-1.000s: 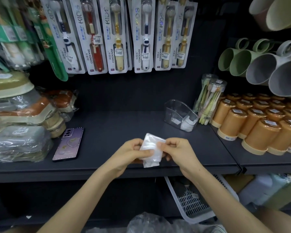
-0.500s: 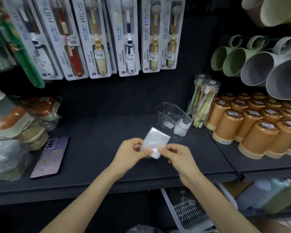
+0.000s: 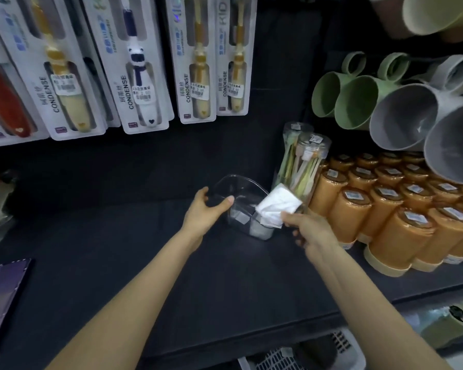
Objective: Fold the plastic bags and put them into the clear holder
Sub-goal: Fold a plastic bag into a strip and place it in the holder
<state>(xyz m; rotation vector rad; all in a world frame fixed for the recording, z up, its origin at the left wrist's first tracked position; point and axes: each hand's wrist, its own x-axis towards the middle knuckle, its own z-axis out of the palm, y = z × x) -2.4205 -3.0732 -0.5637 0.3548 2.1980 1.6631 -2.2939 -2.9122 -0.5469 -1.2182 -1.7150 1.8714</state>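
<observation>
Head view: the right hand pinches the folded bag by its near corner, fingers closed tight on it. The bag hangs over the right end of the holder, far out on the shelf, just left of the brush jar. The left hand curls round the holder's left wall, bracing it. Nice setup! Next, I'd say: tip the bag edge-first, slide it down beside the white folds inside, and release only once seated, or it may spring open.
</observation>
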